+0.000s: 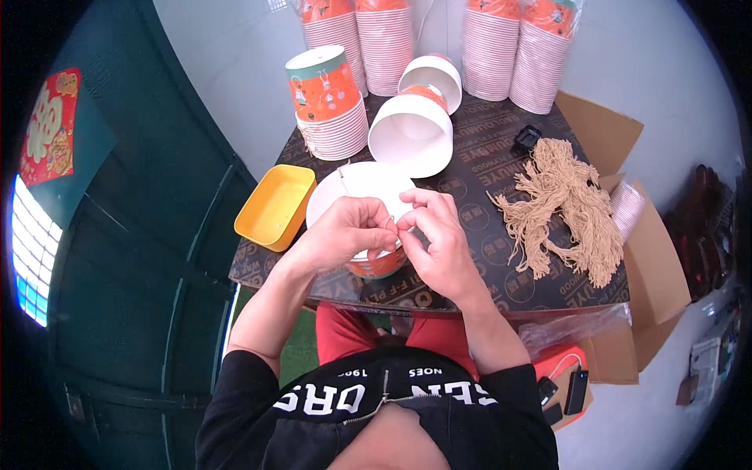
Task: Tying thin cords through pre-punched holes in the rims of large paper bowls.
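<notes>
Close in front of me stands a white-lined paper bucket (319, 205) with an orange and green printed outside, its open mouth facing up. Over its near rim my left hand (352, 231) and my right hand (435, 241) meet, fingertips pinched together. Between them shows a bit of thin cord (392, 222), mostly covered by the fingers. Another short piece of cord (342, 178) shows inside the bucket near its far side. To the right lies a tangled heap of tan cords (568, 207).
A yellow plastic box (270, 205) sits left of the bucket on the dark table (478, 227). Behind are a nested bucket stack (333, 117), two tipped buckets (415, 137) and tall wrapped stacks (489, 55). A small black object (526, 139) and cardboard boxes (654, 266) are on the right.
</notes>
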A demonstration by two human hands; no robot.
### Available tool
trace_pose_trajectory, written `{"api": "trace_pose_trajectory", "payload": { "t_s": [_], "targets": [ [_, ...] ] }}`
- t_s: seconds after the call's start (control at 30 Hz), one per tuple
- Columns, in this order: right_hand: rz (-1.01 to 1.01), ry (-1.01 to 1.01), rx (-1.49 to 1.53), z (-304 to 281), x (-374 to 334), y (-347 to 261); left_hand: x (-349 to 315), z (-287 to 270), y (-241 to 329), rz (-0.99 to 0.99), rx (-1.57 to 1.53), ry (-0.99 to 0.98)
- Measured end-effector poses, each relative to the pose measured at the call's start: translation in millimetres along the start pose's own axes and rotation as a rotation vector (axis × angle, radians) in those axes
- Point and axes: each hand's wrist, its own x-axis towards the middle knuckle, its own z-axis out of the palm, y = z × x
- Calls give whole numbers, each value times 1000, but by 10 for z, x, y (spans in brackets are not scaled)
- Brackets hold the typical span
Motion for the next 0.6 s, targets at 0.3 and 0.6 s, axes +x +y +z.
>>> {"api": "trace_pose_trajectory", "payload": {
  "t_s": [0.3,0.6],
  "targets": [
    [-52,83,30,-11,-54,-56,46,-40,-28,-29,-43,15],
    [-138,66,-89,-17,-86,-3,49,-39,-50,8,-57,-15]
  ]
}}
